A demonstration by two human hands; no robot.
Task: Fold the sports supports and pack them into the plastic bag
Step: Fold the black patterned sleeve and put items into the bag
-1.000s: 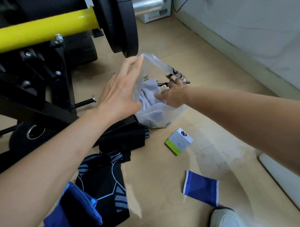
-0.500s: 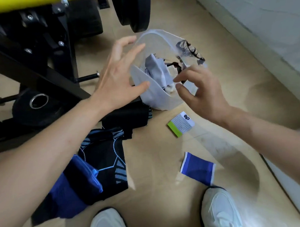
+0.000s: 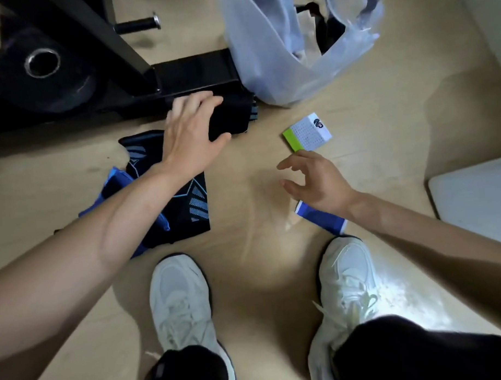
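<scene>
Bag [image 3: 267, 64] released; left hand [image 3: 191, 133] now grips black support [image 3: 234, 115].

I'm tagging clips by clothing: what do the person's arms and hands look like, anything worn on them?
The left hand and right hand wear no gloves; no watch, ring or band is visible. Both arms are bare to the frame edge, no sleeves showing.

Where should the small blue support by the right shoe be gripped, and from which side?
Probably pinch the white-edged end away from the shoe, coming from above: the blue support lies flat, that end is bare, and the open right hand hovers over it.
</scene>
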